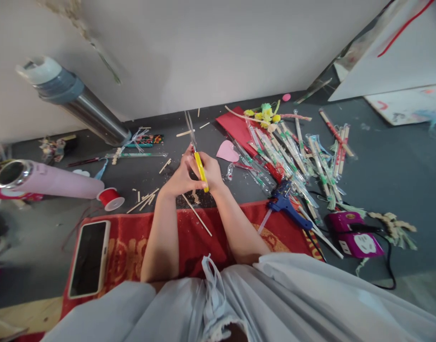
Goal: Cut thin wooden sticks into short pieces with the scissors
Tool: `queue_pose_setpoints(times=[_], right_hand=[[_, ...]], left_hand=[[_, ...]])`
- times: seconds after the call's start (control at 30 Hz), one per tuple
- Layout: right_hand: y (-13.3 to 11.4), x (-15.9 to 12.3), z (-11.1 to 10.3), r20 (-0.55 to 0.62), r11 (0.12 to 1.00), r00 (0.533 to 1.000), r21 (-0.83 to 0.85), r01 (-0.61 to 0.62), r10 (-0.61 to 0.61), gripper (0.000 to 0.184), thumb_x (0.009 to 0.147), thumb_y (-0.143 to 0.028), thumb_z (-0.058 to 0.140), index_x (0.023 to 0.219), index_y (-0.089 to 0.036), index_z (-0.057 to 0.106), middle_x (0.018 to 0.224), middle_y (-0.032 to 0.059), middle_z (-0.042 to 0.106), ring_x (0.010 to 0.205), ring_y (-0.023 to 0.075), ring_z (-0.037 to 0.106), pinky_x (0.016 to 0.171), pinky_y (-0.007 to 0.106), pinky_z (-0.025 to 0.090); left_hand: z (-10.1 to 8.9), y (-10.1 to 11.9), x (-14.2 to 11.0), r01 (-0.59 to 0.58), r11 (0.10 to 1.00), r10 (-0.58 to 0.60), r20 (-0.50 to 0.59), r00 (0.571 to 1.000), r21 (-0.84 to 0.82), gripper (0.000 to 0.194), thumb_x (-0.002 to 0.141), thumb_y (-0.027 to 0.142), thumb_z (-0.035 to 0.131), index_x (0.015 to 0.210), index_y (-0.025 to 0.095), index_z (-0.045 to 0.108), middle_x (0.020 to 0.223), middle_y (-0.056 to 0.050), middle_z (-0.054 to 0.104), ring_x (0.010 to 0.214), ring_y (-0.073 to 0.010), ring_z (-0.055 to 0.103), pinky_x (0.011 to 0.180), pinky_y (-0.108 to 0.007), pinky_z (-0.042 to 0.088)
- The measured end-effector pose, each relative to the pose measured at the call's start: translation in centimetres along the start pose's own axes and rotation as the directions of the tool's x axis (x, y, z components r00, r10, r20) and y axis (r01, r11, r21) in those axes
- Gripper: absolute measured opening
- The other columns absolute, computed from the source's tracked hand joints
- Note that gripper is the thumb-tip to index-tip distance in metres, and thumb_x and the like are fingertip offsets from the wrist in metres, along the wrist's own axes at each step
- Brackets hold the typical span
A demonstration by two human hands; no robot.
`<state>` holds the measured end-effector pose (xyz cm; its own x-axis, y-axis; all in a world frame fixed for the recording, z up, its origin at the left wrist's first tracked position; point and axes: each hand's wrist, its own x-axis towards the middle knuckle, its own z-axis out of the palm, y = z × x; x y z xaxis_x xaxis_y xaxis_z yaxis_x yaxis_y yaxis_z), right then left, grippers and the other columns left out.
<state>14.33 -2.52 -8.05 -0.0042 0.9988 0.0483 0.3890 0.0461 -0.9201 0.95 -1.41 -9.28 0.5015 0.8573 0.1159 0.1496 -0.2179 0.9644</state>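
Note:
A pair of scissors [200, 167] with a yellow handle and thin metal blades points away from me over the grey table. My right hand [211, 170] is closed around the handle. Pressed against it, my left hand [180, 178] has its thumb on the lower end of the handle and its other fingers closed near the blades. The palms hide any small piece between them. Thin wooden sticks [145, 202] lie to the left, some in short lengths. One longer stick [197, 216] lies below my hands, with crumbs around it. A pink paper heart [227, 151] lies right of my hands.
A red cloth [128, 237] under my forearms bears a phone [89, 259]. Left stand a steel flask [93, 109] and pink bottle [61, 179], with a red ribbon spool [110, 198]. Right are wrapped sticks [275, 147], a blue glue gun [289, 209] and a purple box [355, 233] with a cable.

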Motion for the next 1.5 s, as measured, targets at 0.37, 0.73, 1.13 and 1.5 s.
queue_pose_setpoints(times=[0.37, 0.73, 1.13, 1.5], right_hand=[[0.3, 0.1, 0.1, -0.028, 0.987, 0.999, 0.155, -0.036, 0.041, 0.048, 0.085, -0.065, 0.045, 0.079, -0.02, 0.061, 0.069, 0.0017, 0.062, 0.062, 0.014, 0.055, 0.06, 0.026, 0.042], [-0.4, -0.1, -0.3, -0.016, 0.998, 0.998, 0.008, -0.058, 0.059, 0.048, 0.086, -0.066, 0.046, 0.079, -0.02, 0.057, 0.07, 0.0016, 0.061, 0.063, 0.0147, 0.054, 0.06, 0.026, 0.038], [-0.1, -0.2, 0.3, 0.083, 0.968, 0.99, -0.217, 0.126, -0.11, 0.049, 0.086, -0.063, 0.052, 0.106, -0.018, 0.057, 0.093, 0.0093, 0.069, 0.088, 0.0234, 0.066, 0.079, 0.032, 0.048], [0.1, -0.2, 0.1, 0.193, 0.93, 0.964, -0.282, 0.235, -0.185, 0.055, 0.089, -0.062, 0.049, 0.111, -0.011, 0.053, 0.105, 0.0158, 0.066, 0.101, 0.0276, 0.062, 0.089, 0.038, 0.047]], left_hand=[[1.7, -2.6, 0.9, -0.131, 0.991, 0.135, -0.155, 0.979, 0.033, 0.119, 0.051, 0.075, 0.077, 0.148, 0.024, 0.028, 0.152, -0.016, 0.031, 0.146, -0.0399, 0.028, 0.12, -0.056, 0.027], [1.0, -2.2, 0.7, -0.147, 0.989, 0.147, -0.11, 0.983, 0.006, 0.116, 0.054, 0.073, 0.078, 0.147, 0.024, 0.029, 0.149, -0.017, 0.04, 0.139, -0.037, 0.041, 0.115, -0.052, 0.037], [-1.8, 1.6, 0.2, -0.055, 0.89, 0.392, -0.699, 0.597, 0.452, 0.04, 0.084, 0.057, 0.06, 0.098, 0.02, 0.066, 0.095, -0.005, 0.067, 0.087, -0.0178, 0.068, 0.079, -0.035, 0.058], [-2.6, 1.5, -0.5, 0.051, 0.881, 0.362, -0.74, 0.567, 0.47, 0.023, 0.08, 0.04, 0.067, 0.075, 0.018, 0.067, 0.07, 0.0, 0.066, 0.056, -0.0124, 0.064, 0.056, -0.028, 0.054]])
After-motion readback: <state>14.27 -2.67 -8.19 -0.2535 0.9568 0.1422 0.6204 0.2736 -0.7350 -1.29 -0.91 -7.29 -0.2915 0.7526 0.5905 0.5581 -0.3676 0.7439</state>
